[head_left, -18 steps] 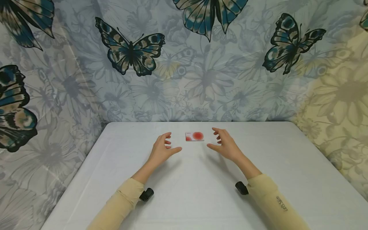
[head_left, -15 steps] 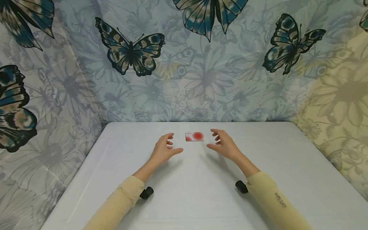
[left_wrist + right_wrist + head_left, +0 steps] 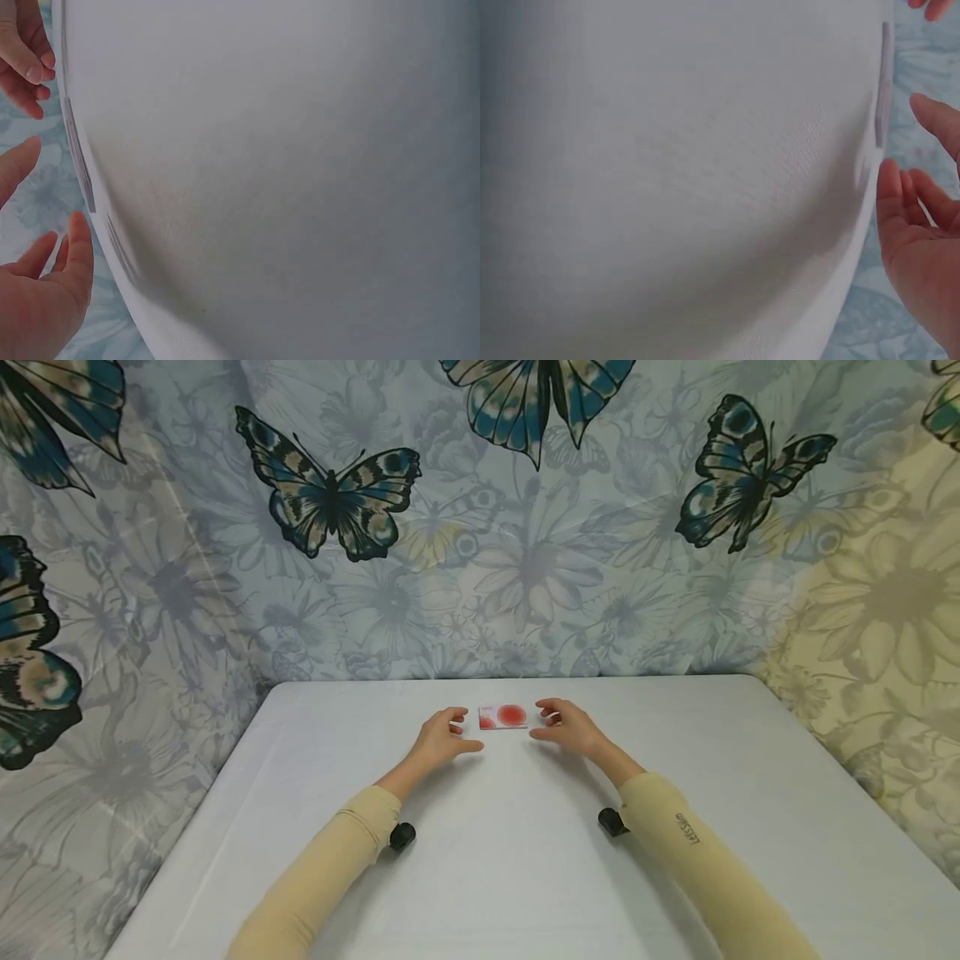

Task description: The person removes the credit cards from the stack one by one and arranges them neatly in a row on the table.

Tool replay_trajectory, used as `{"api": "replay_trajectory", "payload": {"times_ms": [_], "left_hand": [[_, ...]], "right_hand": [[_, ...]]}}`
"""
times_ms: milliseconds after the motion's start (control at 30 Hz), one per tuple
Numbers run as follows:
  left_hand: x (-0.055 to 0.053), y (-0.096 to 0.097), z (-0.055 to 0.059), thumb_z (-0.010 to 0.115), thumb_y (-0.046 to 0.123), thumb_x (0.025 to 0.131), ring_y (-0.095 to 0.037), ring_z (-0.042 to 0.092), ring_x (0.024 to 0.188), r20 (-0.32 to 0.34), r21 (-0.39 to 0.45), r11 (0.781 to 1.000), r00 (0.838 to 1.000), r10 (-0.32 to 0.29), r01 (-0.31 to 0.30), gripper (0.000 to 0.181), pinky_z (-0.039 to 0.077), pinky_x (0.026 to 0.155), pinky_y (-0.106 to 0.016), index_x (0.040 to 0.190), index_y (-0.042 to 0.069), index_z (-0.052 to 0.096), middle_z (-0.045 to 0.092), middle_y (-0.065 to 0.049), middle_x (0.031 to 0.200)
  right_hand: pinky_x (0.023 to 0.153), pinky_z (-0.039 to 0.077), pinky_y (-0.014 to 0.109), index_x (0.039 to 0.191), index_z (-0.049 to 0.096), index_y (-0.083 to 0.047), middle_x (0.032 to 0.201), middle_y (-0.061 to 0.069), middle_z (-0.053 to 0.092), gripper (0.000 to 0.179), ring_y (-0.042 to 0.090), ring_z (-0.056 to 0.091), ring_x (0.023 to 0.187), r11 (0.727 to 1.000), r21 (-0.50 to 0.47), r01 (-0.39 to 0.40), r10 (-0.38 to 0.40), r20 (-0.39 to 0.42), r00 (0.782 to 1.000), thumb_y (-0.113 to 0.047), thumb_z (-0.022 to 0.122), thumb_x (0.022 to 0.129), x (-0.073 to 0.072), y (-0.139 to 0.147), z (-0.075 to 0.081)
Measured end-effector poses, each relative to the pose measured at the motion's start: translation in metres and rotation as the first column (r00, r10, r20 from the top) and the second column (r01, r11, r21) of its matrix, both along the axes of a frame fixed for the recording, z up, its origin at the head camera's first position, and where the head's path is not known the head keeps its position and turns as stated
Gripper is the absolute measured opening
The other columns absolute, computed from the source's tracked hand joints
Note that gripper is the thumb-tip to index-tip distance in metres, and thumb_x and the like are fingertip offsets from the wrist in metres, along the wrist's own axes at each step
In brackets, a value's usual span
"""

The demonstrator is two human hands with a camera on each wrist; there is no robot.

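A small flat white box with red circles printed on it (image 3: 503, 717) lies near the far edge of the white table. Just left of it is my left hand (image 3: 441, 737), its fingers loosely bent and thumb held apart, with nothing between them. On the other side my right hand (image 3: 572, 727) faces it in the same way, also holding nothing. From the left wrist view, the box (image 3: 79, 154) shows as a thin edge beyond the left hand (image 3: 49, 300). The right wrist view has its thin side (image 3: 884, 86) near the fingertips of the right hand (image 3: 922, 247).
The white table (image 3: 495, 860) reaches back to a wall hanging (image 3: 540, 568) with flowers and large butterflies. A small black camera is worn at the left wrist (image 3: 402, 836) and another black camera at the right wrist (image 3: 612, 822).
Both hands have moved forward and inward, closer to the two ends of the box. The box stays in place on the table, while the head view has shifted slightly.
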State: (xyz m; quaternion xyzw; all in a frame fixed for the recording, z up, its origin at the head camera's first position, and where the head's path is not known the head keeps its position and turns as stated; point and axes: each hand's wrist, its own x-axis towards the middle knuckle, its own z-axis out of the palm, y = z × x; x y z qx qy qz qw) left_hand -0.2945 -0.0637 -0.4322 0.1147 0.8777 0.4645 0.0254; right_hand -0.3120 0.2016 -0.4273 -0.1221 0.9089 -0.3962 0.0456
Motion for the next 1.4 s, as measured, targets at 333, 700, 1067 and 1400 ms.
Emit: {"api": "replay_trajectory", "payload": {"times_ms": [333, 700, 1067, 1400], "left_hand": [[-0.031, 0.009, -0.008, 0.082, 0.013, 0.077, -0.027, 0.059, 0.106, 0.028, -0.033, 0.999, 0.999, 0.018, -0.017, 0.062, 0.049, 0.089, -0.036, 0.131, -0.002, 0.055, 0.06, -0.015, 0.123], [-0.048, 0.023, -0.014, 0.083, 0.016, 0.078, -0.025, 0.056, 0.099, 0.023, -0.126, 0.992, 1.0, -0.011, 0.014, 0.062, 0.048, 0.086, -0.034, 0.13, -0.004, 0.056, 0.06, -0.014, 0.116], [-0.05, 0.026, -0.013, 0.081, 0.017, 0.08, -0.027, 0.055, 0.103, -0.003, -0.19, 0.981, 0.999, -0.047, 0.046, 0.058, 0.047, 0.09, -0.036, 0.128, -0.005, 0.059, 0.059, -0.016, 0.112], [-0.053, 0.025, -0.013, 0.08, 0.018, 0.082, -0.025, 0.055, 0.102, -0.003, -0.197, 0.979, 0.999, -0.05, 0.048, 0.054, 0.047, 0.09, -0.035, 0.128, -0.003, 0.06, 0.058, -0.014, 0.111]], "right_hand": [[0.09, 0.045, 0.04, 0.134, 0.051, 0.006, 0.119, 0.02, 0.056, 0.057, 0.031, 0.054, 0.104, 1.0, 0.016, -0.007, 0.007, 0.0, 1.0, -0.015, 0.075, 0.086, -0.024, -0.008, -0.011], [0.087, 0.044, 0.04, 0.132, 0.052, 0.007, 0.116, 0.019, 0.057, 0.059, 0.029, 0.052, 0.099, 0.995, 0.098, -0.033, 0.033, 0.004, 0.999, -0.017, 0.076, 0.085, -0.034, -0.015, -0.011], [0.079, 0.04, 0.034, 0.133, 0.053, 0.004, 0.104, 0.011, 0.054, 0.056, 0.022, 0.047, 0.089, 0.991, 0.121, -0.062, 0.059, 0.026, 0.998, -0.019, 0.075, 0.086, -0.036, -0.012, -0.013], [0.077, 0.041, 0.034, 0.132, 0.056, 0.002, 0.101, 0.01, 0.055, 0.053, 0.022, 0.047, 0.087, 0.989, 0.127, -0.08, 0.08, 0.008, 0.997, -0.02, 0.074, 0.087, -0.036, -0.013, -0.012]]}}
